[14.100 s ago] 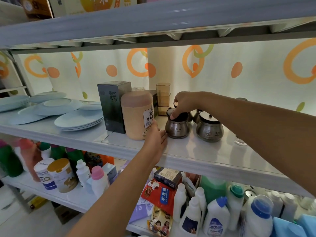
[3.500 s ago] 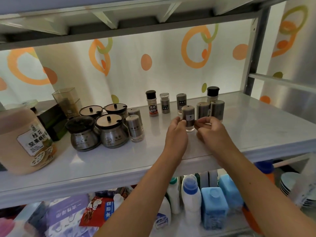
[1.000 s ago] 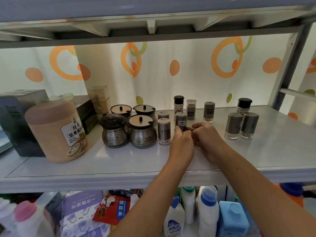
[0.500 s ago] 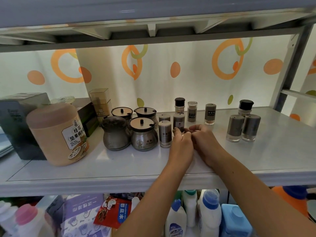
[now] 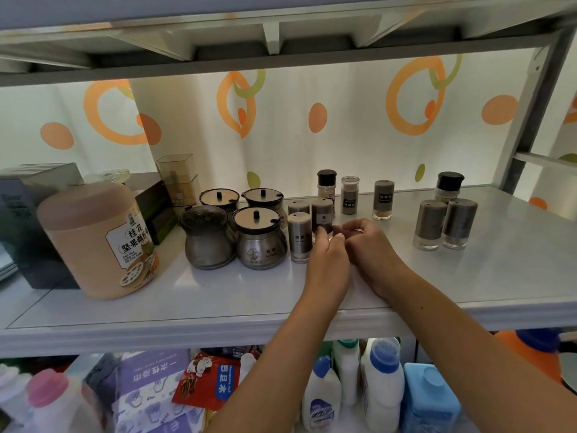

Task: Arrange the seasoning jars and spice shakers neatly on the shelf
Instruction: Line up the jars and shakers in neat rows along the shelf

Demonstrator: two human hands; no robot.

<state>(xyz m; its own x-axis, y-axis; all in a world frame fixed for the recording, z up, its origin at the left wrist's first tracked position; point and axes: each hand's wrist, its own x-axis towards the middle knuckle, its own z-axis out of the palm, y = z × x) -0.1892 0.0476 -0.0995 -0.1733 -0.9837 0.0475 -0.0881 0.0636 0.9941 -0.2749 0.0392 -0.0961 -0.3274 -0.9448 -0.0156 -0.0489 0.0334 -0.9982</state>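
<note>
- While both hands work at the middle of the shelf (image 5: 218,295), I see the dark shaker (image 5: 322,215) standing upright there, long axis vertical, cap up, label facing near.
- My left hand (image 5: 327,260) curls its fingers round the shaker's base, gripping it.
- My right hand (image 5: 371,250) sits curled just right of that base; I cannot tell whether it holds anything.
- Just left of the dark shaker stands a silver shaker (image 5: 299,237), with a lidded steel jar (image 5: 260,242) beside that.
- Two grey shakers (image 5: 430,225) stand well apart, far right.
</note>
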